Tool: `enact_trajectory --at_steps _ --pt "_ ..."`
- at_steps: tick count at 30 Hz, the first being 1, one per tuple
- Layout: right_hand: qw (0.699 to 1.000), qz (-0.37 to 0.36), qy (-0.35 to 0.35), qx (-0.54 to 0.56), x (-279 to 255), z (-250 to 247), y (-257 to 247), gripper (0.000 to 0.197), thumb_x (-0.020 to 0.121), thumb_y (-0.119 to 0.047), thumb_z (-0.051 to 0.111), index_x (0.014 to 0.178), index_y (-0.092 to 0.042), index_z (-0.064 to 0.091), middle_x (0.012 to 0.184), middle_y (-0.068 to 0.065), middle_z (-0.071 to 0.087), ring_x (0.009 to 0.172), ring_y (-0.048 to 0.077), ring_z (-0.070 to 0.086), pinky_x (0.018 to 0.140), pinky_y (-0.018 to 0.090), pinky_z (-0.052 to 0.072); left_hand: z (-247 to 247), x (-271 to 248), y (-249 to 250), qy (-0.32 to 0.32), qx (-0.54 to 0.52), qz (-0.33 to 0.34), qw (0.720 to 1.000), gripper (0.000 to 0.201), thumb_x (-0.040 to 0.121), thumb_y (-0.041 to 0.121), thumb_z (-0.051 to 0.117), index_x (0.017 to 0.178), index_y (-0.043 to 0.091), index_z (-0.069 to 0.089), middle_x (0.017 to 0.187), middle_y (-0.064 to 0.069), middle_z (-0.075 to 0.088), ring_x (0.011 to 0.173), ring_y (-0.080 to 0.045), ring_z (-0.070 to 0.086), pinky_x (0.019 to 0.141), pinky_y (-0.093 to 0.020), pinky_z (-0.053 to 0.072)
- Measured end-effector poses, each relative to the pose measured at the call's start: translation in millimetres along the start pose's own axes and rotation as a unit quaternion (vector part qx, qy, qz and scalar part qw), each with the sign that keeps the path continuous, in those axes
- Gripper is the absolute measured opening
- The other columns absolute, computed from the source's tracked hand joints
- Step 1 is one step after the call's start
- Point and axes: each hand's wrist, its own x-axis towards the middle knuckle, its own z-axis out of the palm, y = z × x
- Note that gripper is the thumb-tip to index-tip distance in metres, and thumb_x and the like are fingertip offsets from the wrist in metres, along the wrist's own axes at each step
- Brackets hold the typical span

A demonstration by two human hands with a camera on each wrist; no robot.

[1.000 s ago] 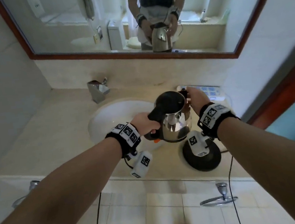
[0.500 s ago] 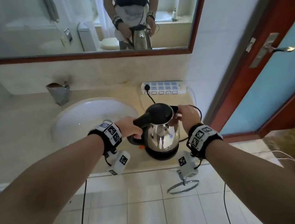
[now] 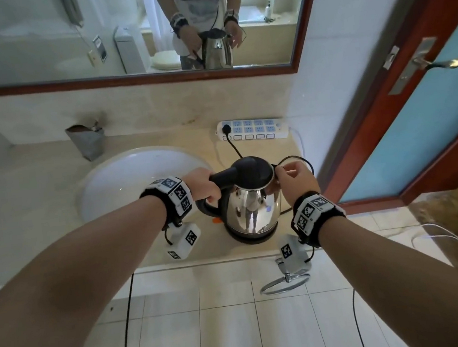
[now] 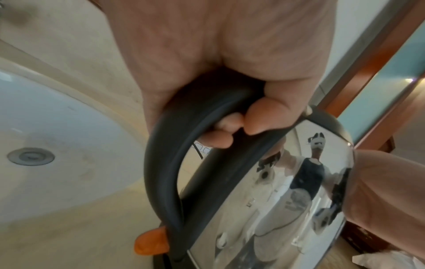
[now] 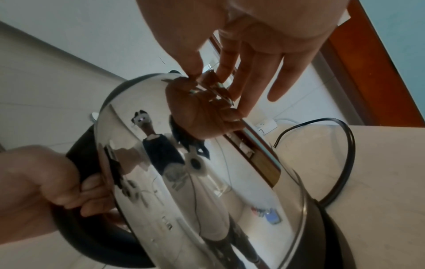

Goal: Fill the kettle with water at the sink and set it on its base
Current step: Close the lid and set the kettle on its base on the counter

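Observation:
The steel kettle (image 3: 250, 210) with its black lid (image 3: 250, 171) closed stands on the black base (image 3: 253, 238) at the counter's front right. My left hand (image 3: 205, 186) grips the black handle (image 4: 161, 172), fingers (image 4: 253, 118) curled round it. An orange switch (image 4: 151, 242) sits at the handle's foot. My right hand (image 3: 294, 178) is at the kettle's right, fingers nearly straight, its thumb and forefinger tips (image 5: 220, 76) touching the top rim of the kettle (image 5: 207, 182). The base (image 5: 322, 227) shows under the kettle in the right wrist view.
The white sink (image 3: 137, 178) lies left of the kettle, with a steel faucet (image 3: 87, 141) behind it. A power strip (image 3: 254, 129) is against the wall, and the black cord (image 3: 297, 159) loops behind the kettle. A red-framed door (image 3: 416, 123) stands at the right. A towel ring (image 3: 286, 283) hangs below the counter edge.
The kettle was carried right from the sink's edge and lowered onto its base. My right hand's fingers have loosened at the rim. The head view swung right.

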Motion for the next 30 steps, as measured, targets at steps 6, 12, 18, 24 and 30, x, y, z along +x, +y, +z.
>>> enact_trajectory --at_steps 6,12,18,24,30 --pt "1.0 -0.003 0.023 -0.008 0.2 2.5 1.8 0.018 0.09 -0.035 0.05 0.097 -0.02 0.057 0.077 -0.011 0.064 0.071 0.01 0.06 0.068 0.027 0.044 5.4 2.1 -5.5 0.011 -0.012 0.019 1.0 0.018 0.068 0.0 0.062 0.083 0.011 0.065 0.07 -0.005 0.061 0.072 -0.021 0.059 0.065 -0.025 0.046" --pt "1.0 -0.006 0.005 0.015 7.6 4.7 7.4 0.018 0.089 -0.038 0.046 0.091 -0.024 0.057 0.084 0.003 0.075 0.074 0.022 0.072 0.067 0.031 0.052 20.7 5.4 -4.8 0.05 -0.001 0.045 0.998 0.012 0.071 0.005 0.062 0.068 0.016 0.061 0.069 -0.007 0.066 0.068 -0.022 0.064 0.068 -0.03 0.053" --pt "1.0 -0.005 0.006 0.003 8.7 8.7 13.1 0.02 0.089 -0.039 0.042 0.094 -0.025 0.056 0.086 0.001 0.074 0.076 0.022 0.073 0.079 0.042 0.058 25.6 10.6 -9.9 0.05 0.005 0.057 0.997 0.018 0.073 0.006 0.064 0.067 0.021 0.057 0.068 -0.004 0.064 0.07 -0.021 0.063 0.067 -0.027 0.05" --pt "1.0 -0.001 0.009 0.0 6.3 9.3 10.7 0.026 0.089 -0.041 0.04 0.101 -0.024 0.055 0.091 0.001 0.074 0.079 0.023 0.072 0.079 0.039 0.056 28.2 6.9 -11.7 0.066 -0.019 0.069 0.995 0.016 0.071 0.007 0.067 0.076 0.019 0.058 0.073 -0.002 0.063 0.075 -0.022 0.062 0.064 -0.025 0.043" --pt "0.998 0.035 -0.006 0.051 7.0 7.1 2.1 0.044 0.079 -0.047 0.047 0.113 -0.019 0.053 0.103 0.004 0.071 0.083 0.023 0.07 0.081 0.04 0.057 20.5 -19.0 -12.9 0.142 -0.161 0.065 0.975 0.034 0.075 0.008 0.068 0.104 0.015 0.055 0.099 -0.003 0.063 0.089 -0.017 0.06 0.072 -0.024 0.046"
